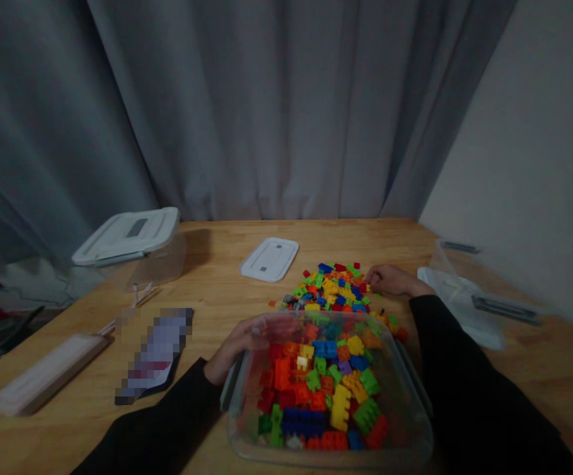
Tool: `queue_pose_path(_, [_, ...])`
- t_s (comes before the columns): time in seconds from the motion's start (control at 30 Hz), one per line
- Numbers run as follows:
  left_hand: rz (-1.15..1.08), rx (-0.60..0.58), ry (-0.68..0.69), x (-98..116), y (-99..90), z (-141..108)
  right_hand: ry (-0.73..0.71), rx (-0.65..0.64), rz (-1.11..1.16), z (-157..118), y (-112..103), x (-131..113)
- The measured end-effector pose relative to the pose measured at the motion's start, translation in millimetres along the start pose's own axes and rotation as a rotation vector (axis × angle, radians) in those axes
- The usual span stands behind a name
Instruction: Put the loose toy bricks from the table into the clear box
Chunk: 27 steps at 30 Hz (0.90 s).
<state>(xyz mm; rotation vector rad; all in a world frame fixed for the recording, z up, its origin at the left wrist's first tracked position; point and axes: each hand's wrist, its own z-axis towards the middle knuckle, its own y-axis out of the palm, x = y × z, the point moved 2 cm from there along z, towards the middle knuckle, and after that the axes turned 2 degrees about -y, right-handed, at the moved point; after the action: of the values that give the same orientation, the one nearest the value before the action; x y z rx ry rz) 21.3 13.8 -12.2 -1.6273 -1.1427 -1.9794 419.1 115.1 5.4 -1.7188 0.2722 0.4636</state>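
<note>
A clear plastic box (328, 396) full of coloured toy building bricks stands at the near edge of the wooden table (217, 264). My left hand (241, 343) lies over the box's left rim, fingers reaching towards the bricks inside. Beyond the box is a loose pile of small multicoloured bricks (328, 290). My right hand (390, 280) reaches the pile's right side, its fingertips among the bricks. Whether those fingers pinch a brick is hidden. Several loose bricks (390, 323) lie by the box's far right corner.
A white lid (269, 259) lies flat behind the bricks. Another white lid (125, 236) sits on a clear container at the back left. Crumpled clear plastic (457, 293) lies right. A pale flat case (43, 373) and a blurred paper (155, 353) lie left. Curtains and a wall border the table.
</note>
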Motion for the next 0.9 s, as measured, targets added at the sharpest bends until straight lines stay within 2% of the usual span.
queue_pose_path(0.27, [0.032, 0.022, 0.032, 0.2, -1.2, -0.7, 0.0, 0.003, -0.018, -3.1, -2.1, -4.6])
queue_pose_path(0.53, [0.049, -0.011, 0.02, -2.5, -4.8, 0.1, -0.006, 0.008, -0.029, -0.6, 0.2, 0.1])
queue_pose_path(0.9, [0.066, -0.032, 0.02, -1.1, -0.3, 0.0, -0.021, 0.004, -0.044, 2.7, 2.7, 4.9])
